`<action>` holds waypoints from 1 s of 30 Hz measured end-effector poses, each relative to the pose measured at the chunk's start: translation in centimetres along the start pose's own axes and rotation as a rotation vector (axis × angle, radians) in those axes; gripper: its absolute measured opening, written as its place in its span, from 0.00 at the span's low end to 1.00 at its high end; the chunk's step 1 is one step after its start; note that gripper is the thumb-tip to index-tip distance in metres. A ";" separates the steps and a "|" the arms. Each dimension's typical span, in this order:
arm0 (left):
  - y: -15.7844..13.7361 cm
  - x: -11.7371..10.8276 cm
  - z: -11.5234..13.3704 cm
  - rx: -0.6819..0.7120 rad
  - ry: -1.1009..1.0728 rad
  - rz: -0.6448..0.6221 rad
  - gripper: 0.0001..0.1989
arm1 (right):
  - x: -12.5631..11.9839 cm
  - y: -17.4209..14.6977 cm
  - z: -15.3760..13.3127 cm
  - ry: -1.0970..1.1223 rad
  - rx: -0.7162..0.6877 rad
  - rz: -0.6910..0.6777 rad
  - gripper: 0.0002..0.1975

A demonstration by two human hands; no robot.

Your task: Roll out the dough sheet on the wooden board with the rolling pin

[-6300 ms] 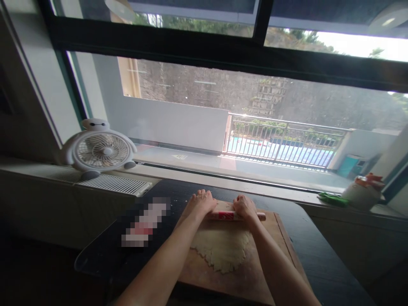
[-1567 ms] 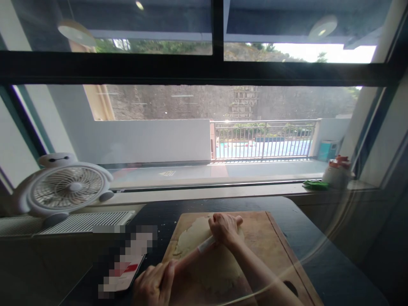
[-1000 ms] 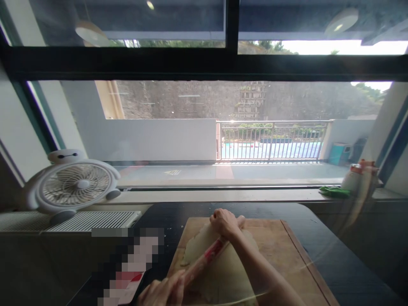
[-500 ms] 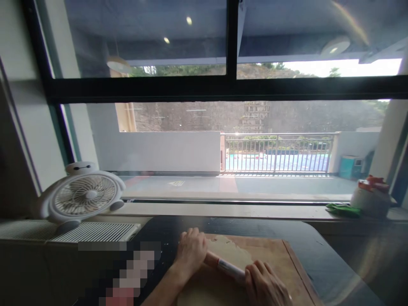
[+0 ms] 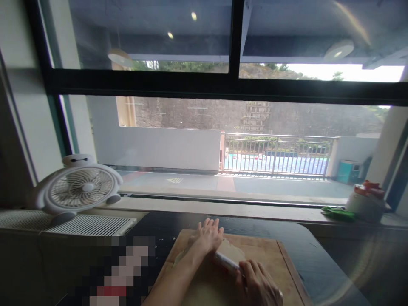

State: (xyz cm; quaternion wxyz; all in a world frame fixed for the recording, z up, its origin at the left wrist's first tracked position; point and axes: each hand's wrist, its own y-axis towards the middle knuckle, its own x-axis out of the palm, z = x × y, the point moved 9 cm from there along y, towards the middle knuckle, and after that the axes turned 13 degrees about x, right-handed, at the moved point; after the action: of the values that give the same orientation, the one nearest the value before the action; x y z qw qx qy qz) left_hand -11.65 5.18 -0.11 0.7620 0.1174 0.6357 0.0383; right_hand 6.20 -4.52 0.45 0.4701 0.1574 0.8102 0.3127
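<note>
From where I stand, the rolling pin (image 5: 227,262) shows only a short pale stretch between the two hands; its ends are covered by the left hand (image 5: 208,236) and the right hand (image 5: 258,287). The right hand's wrist runs off the bottom edge. Most of the dough (image 5: 234,250) lies hidden under the arms and pin, so its outline cannot be told. The cutting board (image 5: 274,263) is cut off below. A pixelated patch (image 5: 123,272) blots out whatever lies on the dark worktop (image 5: 315,272) to the left. The white jar (image 5: 366,202) on the sill is too small to read.
</note>
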 end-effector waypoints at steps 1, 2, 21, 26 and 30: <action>-0.6 -0.1 -0.1 -0.006 0.000 -0.012 0.28 | -0.2 -0.2 0.0 -0.002 0.016 -0.011 0.10; -1.3 -0.1 -0.1 0.000 0.001 -0.023 0.28 | -0.4 -0.4 -0.1 -0.003 0.026 -0.022 0.10; -2.0 0.1 -0.1 -0.102 0.059 -0.140 0.33 | -2.7 -1.0 -0.5 0.062 -0.030 -0.138 0.10; 2.0 1.6 0.1 -0.095 0.058 -0.119 0.32 | -1.5 -0.8 0.4 0.023 0.010 -0.149 0.11; 3.2 2.1 0.7 -0.048 0.065 -0.106 0.31 | -0.9 -0.9 1.3 0.011 0.051 -0.148 0.13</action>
State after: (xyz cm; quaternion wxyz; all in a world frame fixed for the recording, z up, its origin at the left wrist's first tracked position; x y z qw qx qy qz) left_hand -10.26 8.58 -1.28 0.7444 0.0637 0.6645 0.0169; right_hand 7.81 -5.26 -0.03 0.4833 0.1074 0.8299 0.2571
